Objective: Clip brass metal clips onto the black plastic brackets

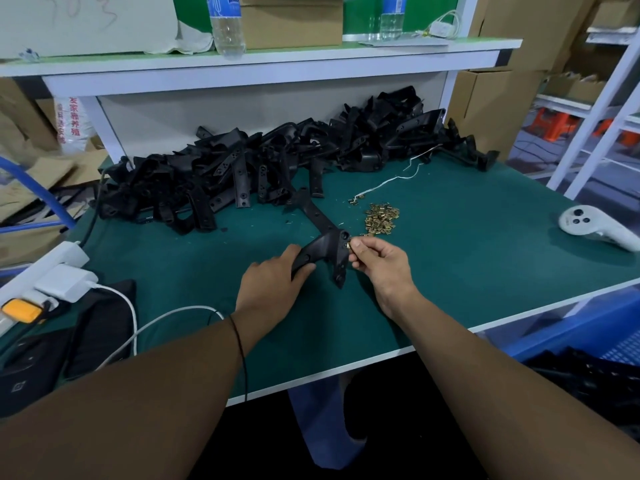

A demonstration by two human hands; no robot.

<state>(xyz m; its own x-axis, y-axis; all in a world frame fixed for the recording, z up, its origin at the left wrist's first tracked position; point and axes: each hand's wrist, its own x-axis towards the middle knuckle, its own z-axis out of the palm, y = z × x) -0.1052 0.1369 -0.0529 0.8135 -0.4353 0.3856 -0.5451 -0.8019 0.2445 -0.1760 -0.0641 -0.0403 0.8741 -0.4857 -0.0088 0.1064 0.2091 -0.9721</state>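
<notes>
Where the green mat-covered workbench (pixel 467 258) meets the white back panel, we see a big heap of black plastic brackets (pixel 263 161) stretching across the rear, with a small pile of loose brass metal clips (pixel 381 218) lying near its front on the right. Our left hand (pixel 273 282) curls round the handle end of one long black plastic bracket (pixel 327 244) at mid-table. Our right hand (pixel 379 261) pinches a single brass clip (pixel 354 244) between thumb and fingertips, touching that bracket's round end.
</notes>
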